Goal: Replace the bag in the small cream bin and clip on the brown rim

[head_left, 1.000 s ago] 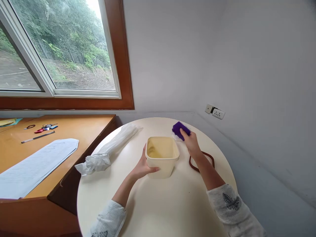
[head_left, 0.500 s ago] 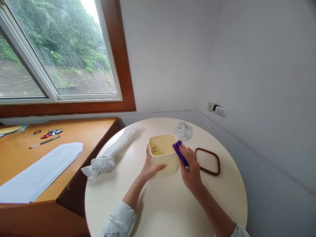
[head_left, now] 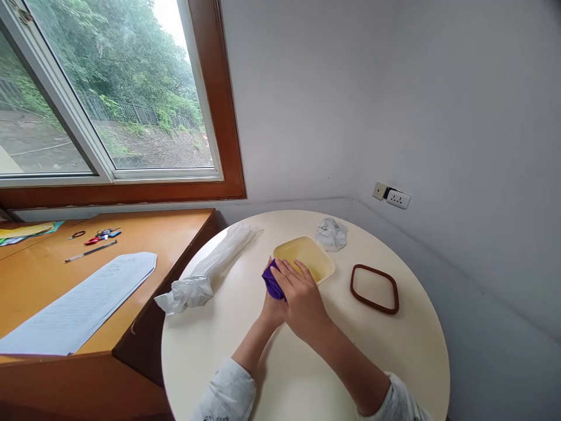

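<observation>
A cream, rounded-square plastic bin (head_left: 322,263) stands on the round table in front of me, open at the top. My right hand (head_left: 305,303) presses a folded purple cloth (head_left: 272,283) against the bin's near-left side by the rim. Behind it, my left hand (head_left: 272,311) grips the bin's left side, with most of its fingers hidden by the cloth and the right hand. To the right of the bin lies a brown rounded-square ring (head_left: 397,295), flat on the table.
A long clear plastic bag (head_left: 223,257) lies at the table's left, and a crumpled plastic piece (head_left: 332,234) at its back. Left of the round table (head_left: 302,374) is a wooden desk (head_left: 184,225) with papers (head_left: 87,304), a pen (head_left: 91,251) and keys (head_left: 103,235).
My right hand has moved the purple cloth from the bin's right rim across to its left side. The bin has turned, and my left hand is now mostly covered.
</observation>
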`<state>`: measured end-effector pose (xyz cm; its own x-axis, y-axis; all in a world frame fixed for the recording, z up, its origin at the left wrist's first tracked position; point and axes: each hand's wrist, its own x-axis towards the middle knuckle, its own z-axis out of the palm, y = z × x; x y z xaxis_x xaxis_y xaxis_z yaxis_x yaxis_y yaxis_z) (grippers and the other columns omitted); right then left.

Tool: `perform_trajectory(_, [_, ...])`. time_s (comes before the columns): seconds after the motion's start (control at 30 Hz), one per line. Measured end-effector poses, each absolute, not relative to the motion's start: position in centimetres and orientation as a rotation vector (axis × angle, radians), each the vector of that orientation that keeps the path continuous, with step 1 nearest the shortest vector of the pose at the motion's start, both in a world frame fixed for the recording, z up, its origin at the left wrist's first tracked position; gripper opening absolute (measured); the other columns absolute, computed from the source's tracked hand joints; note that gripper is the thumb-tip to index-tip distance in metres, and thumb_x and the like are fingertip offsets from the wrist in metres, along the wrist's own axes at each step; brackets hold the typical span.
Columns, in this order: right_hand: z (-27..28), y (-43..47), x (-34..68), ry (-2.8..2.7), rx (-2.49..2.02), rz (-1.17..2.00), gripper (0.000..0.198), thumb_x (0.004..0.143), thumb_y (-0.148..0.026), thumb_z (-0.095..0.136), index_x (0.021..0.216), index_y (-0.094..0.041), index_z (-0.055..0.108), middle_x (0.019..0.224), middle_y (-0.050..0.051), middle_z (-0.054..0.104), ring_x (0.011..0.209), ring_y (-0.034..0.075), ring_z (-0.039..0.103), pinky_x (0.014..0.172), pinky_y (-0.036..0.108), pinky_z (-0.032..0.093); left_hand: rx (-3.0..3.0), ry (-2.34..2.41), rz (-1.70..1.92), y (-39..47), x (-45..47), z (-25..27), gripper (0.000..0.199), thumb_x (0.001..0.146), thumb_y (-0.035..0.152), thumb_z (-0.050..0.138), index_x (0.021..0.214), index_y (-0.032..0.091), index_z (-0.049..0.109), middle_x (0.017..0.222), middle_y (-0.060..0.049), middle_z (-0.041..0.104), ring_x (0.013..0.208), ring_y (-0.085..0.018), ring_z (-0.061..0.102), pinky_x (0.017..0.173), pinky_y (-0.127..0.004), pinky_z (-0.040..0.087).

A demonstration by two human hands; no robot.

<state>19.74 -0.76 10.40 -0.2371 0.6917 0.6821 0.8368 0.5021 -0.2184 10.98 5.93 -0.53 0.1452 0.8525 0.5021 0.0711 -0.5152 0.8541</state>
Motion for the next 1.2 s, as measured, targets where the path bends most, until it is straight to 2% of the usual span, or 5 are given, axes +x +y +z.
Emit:
perform_trajectory(0.23, [12.8, 1.2, 19.7, -2.049, -1.316, -0.272, 0.039, 0.076, -0.009, 0.044, 0.113, -0.009, 0.056, 0.125, 0.013, 0.053, 0.120, 0.021, 0.044, 0.109, 0.040, 0.020, 2.238, 0.989, 1.342, 5.2, 11.2, 1.2, 0.087, 0.070, 0.038, 0.063, 0.139, 0.023, 0.012, 0.144, -0.015, 0.021, 0.133, -0.035, 0.019, 0.105, -0.056, 0.019])
perform_trajectory(0.43, [13.8, 3.2, 21.7, -1.992, -1.408, -0.225, 0.030, 0.077, -0.010, 0.043, 0.101, -0.015, 0.060, 0.113, 0.009, 0.062, 0.116, 0.019, 0.048, 0.109, 0.041, 0.017, 2.240, 0.989, 1.494, 4.7, 11.7, 2.7, 0.116, 0.050, 0.040, 0.076, 0.138, 0.021, 0.003, 0.133, -0.018, 0.026, 0.126, -0.036, 0.026, 0.100, -0.055, 0.027])
perform_trajectory(0.63, [13.8, 4.6, 25.5, -1.844, -1.584, -0.148, 0.034, 0.072, -0.005, 0.040, 0.093, -0.019, 0.062, 0.097, 0.003, 0.067, 0.100, 0.016, 0.056, 0.106, 0.037, 0.019, 2.202, 0.966, 1.472, 4.5, 11.6, 2.8, 0.119, 0.045, 0.037, 0.078, 0.137, 0.022, 0.004, 0.131, -0.017, 0.026, 0.126, -0.036, 0.025, 0.100, -0.053, 0.029])
perform_trajectory(0.93, [11.8, 4.4, 30.4, -1.389, -1.666, 0.313, 0.023, 0.079, -0.030, 0.045, 0.084, -0.020, 0.065, 0.064, 0.002, 0.065, 0.061, 0.015, 0.058, 0.061, 0.025, 0.044, 2.146, 1.117, 1.498, 4.9, 11.5, 2.9, 0.120, 0.047, 0.031, 0.076, 0.138, 0.021, -0.001, 0.132, -0.015, 0.024, 0.126, -0.033, 0.022, 0.102, -0.052, 0.028])
perform_trajectory(1.2, [7.9, 1.6, 36.2, -0.664, -1.380, 0.611, 0.038, 0.064, -0.043, 0.062, 0.085, -0.011, 0.064, 0.078, 0.008, 0.065, 0.065, 0.019, 0.059, 0.058, 0.030, 0.048, 1.827, 1.348, 1.489, 5.8, 11.3, 3.3, 0.121, 0.048, 0.036, 0.079, 0.138, 0.025, -0.002, 0.134, -0.014, 0.021, 0.127, -0.035, 0.019, 0.102, -0.053, 0.025])
